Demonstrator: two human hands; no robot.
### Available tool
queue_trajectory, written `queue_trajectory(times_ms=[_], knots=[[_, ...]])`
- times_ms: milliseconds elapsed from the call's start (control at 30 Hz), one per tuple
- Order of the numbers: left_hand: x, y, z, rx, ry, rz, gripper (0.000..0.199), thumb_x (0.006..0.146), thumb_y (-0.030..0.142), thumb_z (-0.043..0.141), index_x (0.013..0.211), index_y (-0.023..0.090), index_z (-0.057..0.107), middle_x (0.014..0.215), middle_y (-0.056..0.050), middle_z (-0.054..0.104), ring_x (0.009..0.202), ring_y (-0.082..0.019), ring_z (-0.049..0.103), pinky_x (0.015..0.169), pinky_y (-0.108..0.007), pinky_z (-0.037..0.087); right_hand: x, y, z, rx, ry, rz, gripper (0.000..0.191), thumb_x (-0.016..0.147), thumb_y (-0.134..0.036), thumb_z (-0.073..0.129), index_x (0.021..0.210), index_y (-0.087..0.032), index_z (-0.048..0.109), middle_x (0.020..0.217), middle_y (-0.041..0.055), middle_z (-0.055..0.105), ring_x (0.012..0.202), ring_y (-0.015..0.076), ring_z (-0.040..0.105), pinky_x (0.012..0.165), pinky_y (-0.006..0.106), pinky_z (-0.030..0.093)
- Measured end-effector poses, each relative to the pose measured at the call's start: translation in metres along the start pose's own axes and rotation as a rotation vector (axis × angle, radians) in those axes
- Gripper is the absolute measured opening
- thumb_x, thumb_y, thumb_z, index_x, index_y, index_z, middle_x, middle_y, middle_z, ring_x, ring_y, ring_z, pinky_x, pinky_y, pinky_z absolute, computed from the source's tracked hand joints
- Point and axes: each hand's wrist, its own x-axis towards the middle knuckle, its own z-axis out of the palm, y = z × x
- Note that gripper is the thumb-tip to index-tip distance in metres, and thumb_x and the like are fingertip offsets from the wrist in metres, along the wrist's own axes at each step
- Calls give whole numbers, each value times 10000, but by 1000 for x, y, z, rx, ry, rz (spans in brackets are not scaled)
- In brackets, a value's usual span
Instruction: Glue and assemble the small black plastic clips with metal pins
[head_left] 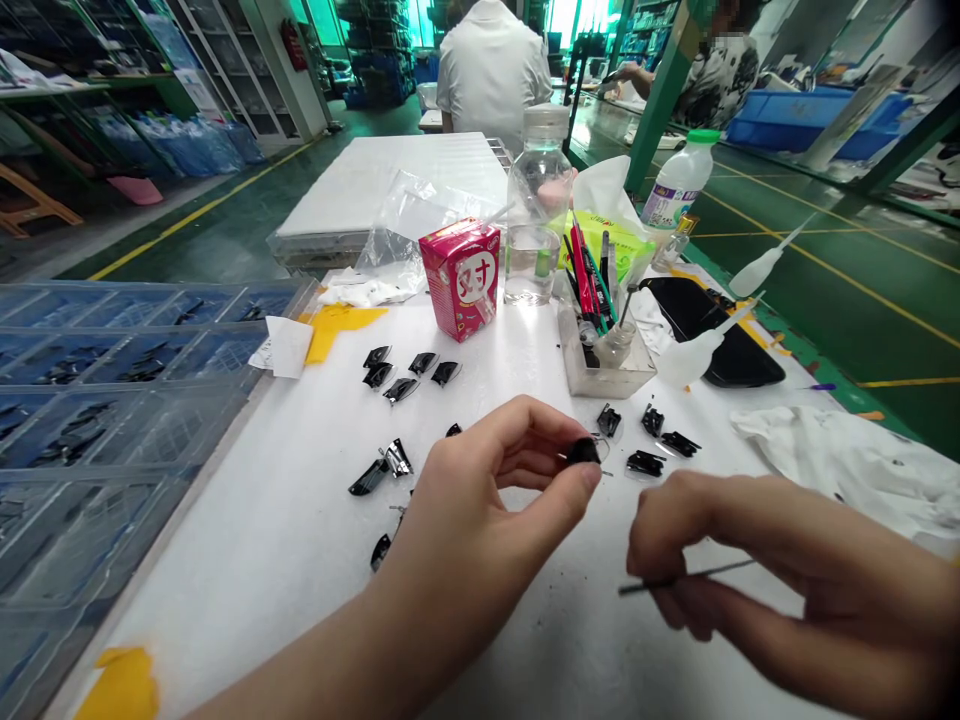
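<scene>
Between the thumb and fingertips of my left hand (pixel 502 500) is a small black plastic part (pixel 583 452), with a clear edge and thin pins showing at its side. My right hand (pixel 765 570) is closed round a thin dark metal rod-like tool (pixel 637 589), whose tip points left, apart from the black part. Similar glossy black parts lie on the white table: one group (pixel 401 390) beyond my left hand, a pair (pixel 382 467) left of it, and several more (pixel 645 462) beyond my right hand. Another few are partly hidden behind my left wrist.
Divided clear trays (pixel 172 420) of black parts line the left side. Ahead stand a red drink carton (pixel 461 280), a water bottle (pixel 534 260) and a box (pixel 607 375) of pens. A black phone-like slab (pixel 720 335), squeeze bottles (pixel 688 358) and white cloth (pixel 847 460) lie right.
</scene>
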Motion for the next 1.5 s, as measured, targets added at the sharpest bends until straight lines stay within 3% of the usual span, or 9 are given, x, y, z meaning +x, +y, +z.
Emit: queue_trajectory(times_ms=[100,233,433,633,833,1500], knots=[[-3,1,1,111,23,98,55,858,154,701,870,206,692,827,45,756,762,-107,720,702,-180,552,4,0,-1,6,115,-17,234,1016,-158,482,1121,-356,549,787,-67,604,674,102,614,618,145,536],[-5,1,2,167,23,169,97,856,122,693,887,212,713,832,62,765,754,-94,717,721,-171,550,7,1,9,-101,243,-39,141,1030,-221,516,1109,-334,549,875,-54,660,692,95,622,562,119,503],[-2,0,3,18,-86,-2,121,831,169,745,942,218,738,866,51,783,785,-116,715,729,-187,561,8,5,17,-335,371,-232,196,992,-90,503,1105,-211,609,726,-40,542,592,84,521,555,188,435],[-3,3,5,-52,-130,-106,127,816,208,772,942,200,770,851,15,783,791,-144,708,718,-207,555,10,7,16,-596,512,-310,148,989,-65,540,1060,-133,650,732,-5,578,616,99,529,587,224,421],[-5,2,6,-3,-125,-65,104,794,221,783,888,189,751,741,24,737,703,-133,682,672,-201,549,12,8,17,-648,525,-320,144,1002,-81,540,1083,-113,654,733,16,579,607,121,535,554,253,408],[-7,-3,8,118,-129,40,71,835,235,746,881,182,743,719,16,754,645,-133,696,615,-203,543,13,6,17,-667,509,-352,127,973,-45,579,1012,-68,698,686,29,593,582,121,508,528,253,406]])
